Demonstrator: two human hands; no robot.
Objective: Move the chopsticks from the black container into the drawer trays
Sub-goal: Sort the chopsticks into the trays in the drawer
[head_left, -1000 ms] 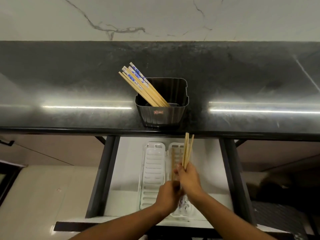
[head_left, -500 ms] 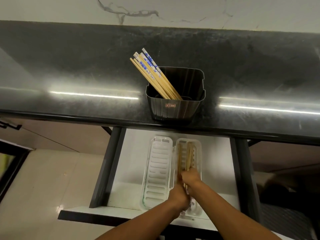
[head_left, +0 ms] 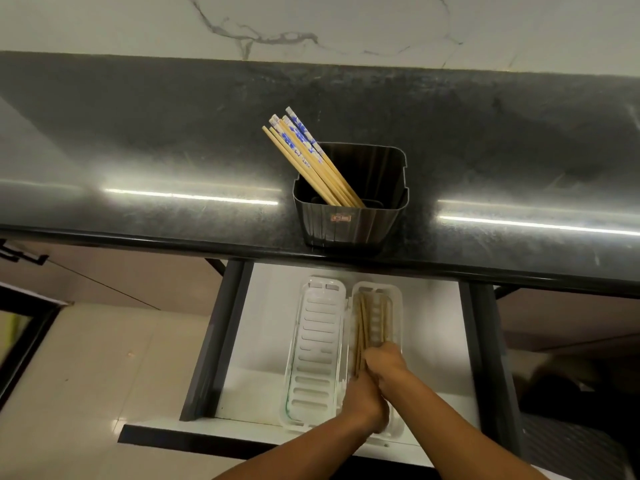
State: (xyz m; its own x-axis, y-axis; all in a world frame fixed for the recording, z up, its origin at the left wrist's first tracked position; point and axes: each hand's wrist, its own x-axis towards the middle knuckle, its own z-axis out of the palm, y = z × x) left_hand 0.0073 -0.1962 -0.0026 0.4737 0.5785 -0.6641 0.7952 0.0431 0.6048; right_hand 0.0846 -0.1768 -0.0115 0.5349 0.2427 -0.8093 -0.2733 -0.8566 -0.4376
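A black container stands on the dark counter's front edge, with several blue-patterned wooden chopsticks leaning out to its upper left. Below it an open white drawer holds two clear slotted trays side by side. The left tray holds nothing. Several plain wooden chopsticks lie lengthwise in the right tray. My right hand grips the near ends of those chopsticks low in the tray. My left hand is pressed against it from below; what its fingers do is hidden.
The dark stone counter runs the full width, with a marble wall behind it. Dark drawer rails flank the drawer on both sides. Pale floor tiles show at the lower left.
My right hand has lowered the bundle of plain chopsticks from upright above the drawer down flat into the right tray. Both hands stayed together, and the camera view has shifted.
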